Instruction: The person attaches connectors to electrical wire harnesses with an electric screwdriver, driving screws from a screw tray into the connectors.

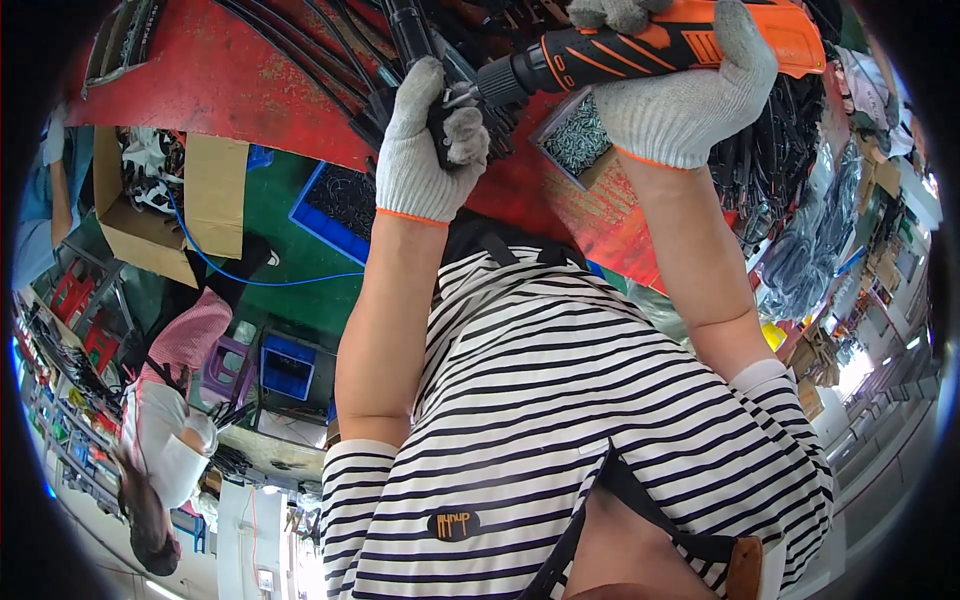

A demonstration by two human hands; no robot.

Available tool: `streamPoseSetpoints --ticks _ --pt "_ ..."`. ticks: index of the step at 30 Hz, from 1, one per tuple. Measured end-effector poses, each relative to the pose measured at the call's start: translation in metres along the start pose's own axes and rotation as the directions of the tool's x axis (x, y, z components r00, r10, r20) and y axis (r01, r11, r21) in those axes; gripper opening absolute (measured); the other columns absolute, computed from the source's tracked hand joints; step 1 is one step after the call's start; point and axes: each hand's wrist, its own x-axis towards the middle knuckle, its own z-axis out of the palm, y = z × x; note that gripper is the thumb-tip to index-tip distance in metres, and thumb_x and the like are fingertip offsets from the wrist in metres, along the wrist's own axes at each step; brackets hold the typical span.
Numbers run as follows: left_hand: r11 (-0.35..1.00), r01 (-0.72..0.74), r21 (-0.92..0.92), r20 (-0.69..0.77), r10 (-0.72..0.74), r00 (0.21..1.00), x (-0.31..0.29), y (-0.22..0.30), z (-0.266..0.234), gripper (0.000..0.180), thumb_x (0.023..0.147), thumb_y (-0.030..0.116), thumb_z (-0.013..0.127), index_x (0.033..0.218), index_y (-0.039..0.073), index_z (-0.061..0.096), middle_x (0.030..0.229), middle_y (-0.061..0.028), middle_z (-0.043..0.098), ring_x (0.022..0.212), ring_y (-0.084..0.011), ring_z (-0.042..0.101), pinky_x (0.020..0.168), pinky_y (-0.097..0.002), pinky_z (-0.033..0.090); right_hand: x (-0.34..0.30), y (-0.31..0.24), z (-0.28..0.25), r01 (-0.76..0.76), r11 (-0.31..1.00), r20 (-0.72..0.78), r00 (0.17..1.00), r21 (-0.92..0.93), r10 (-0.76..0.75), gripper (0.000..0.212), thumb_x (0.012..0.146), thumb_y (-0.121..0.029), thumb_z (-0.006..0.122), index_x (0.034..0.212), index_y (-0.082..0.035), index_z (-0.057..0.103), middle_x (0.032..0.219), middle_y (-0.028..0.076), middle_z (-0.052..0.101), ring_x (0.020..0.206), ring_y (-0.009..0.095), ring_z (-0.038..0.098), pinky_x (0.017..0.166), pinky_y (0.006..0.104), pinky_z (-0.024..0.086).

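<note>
My right hand (690, 100), in a white knit glove with an orange cuff, grips an orange and black cordless screwdriver (620, 50) lying level and pointing left. The driver's tip meets a black part (440, 130) in my left hand (430, 150), gloved the same way, its fingers closed around that part. What kind of part it is I cannot make out; a dark tube (408, 30) runs up from it. Just below the driver, an open box of small silvery screws (578, 138) sits on the red worktable (270, 90).
Long black rods (310, 50) lie left of my hands, and more black parts (765, 150) pile up at right. A blue crate (330, 210) and a cardboard box (215, 195) stand beyond the table's left edge. A blue hose (270, 283) crosses there. Other people (165, 440) are at left.
</note>
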Motion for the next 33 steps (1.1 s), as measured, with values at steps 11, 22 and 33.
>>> streamPoseSetpoints --ticks 11,22,33 --pt "0.998 0.038 0.043 -0.035 -0.036 0.999 -0.002 -0.001 -0.006 0.071 0.087 0.066 0.072 0.104 -0.001 0.058 0.074 -0.0041 0.053 0.062 -0.0093 0.048 0.051 -0.0204 0.039 0.013 0.006 -0.005 -0.149 0.926 0.153 0.983 0.348 0.100 0.025 0.094 -0.038 0.066 0.107 -0.016 0.063 0.082 0.004 0.067 0.070 0.020 0.063 0.071 0.0413 0.052" --pt "0.999 -0.033 0.036 -0.090 0.036 0.995 -0.003 -0.005 0.005 0.058 0.097 0.048 0.073 0.124 -0.001 0.058 0.075 -0.0012 0.053 0.055 -0.0064 0.043 0.047 -0.0177 0.038 0.013 0.016 -0.017 -0.085 0.977 0.011 0.996 0.194 0.085 0.023 0.095 -0.034 0.065 0.106 -0.015 0.063 0.083 0.005 0.067 0.070 0.021 0.063 0.071 0.0415 0.053" --pt "0.999 0.004 -0.051 0.028 -0.003 1.000 0.003 -0.002 -0.010 0.028 0.098 0.025 0.074 0.110 0.006 0.057 0.088 -0.0067 0.060 0.066 -0.0099 0.053 0.047 -0.0201 0.039 0.006 -0.006 -0.002 0.078 0.995 -0.028 0.996 -0.069 -0.080 0.022 0.095 -0.033 0.065 0.104 -0.014 0.062 0.083 0.005 0.067 0.068 0.021 0.064 0.068 0.0408 0.054"
